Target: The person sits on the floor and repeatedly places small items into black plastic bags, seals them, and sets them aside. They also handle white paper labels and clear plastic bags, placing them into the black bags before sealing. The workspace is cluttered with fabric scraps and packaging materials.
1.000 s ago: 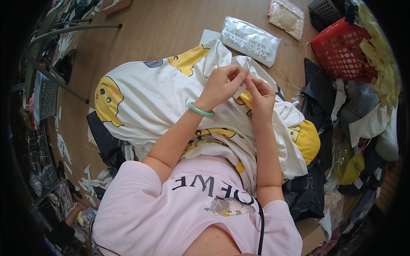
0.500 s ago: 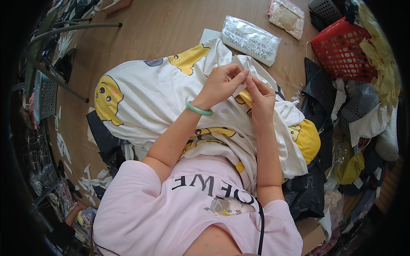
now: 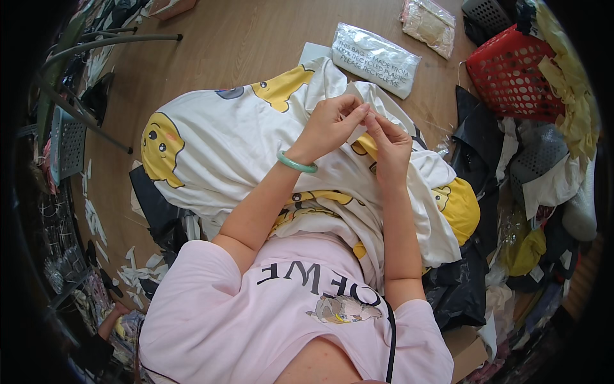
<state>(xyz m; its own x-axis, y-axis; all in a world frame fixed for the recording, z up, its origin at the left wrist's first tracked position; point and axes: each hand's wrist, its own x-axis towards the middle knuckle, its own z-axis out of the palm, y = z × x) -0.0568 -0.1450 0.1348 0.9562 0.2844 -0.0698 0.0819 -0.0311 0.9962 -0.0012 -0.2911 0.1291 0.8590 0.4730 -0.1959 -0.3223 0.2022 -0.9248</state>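
Observation:
My left hand (image 3: 331, 125), with a green bangle (image 3: 297, 162) on its wrist, is pinched closed above my lap. My right hand (image 3: 391, 148) meets it there, thumb and forefinger also pressed together. The fingertips of both hands touch, and whatever is between them is too small to make out. Below them, a white cloth with yellow cartoon figures (image 3: 224, 131) spreads over my legs in folds. A pale flat edge shows just under the joined fingers, but I cannot tell whether it is held or part of the cloth.
A clear plastic bag (image 3: 376, 61) and another clear packet (image 3: 430, 27) lie on the wooden floor ahead. At the right stands a red perforated basket (image 3: 515, 73) beside piled fabric and black plastic (image 3: 455, 285). White scraps (image 3: 137, 275) and a metal-legged stand (image 3: 105, 43) are at the left.
Both hands have shifted very slightly, and the fingertips are still pressed together. The cloth and everything around stay where they were.

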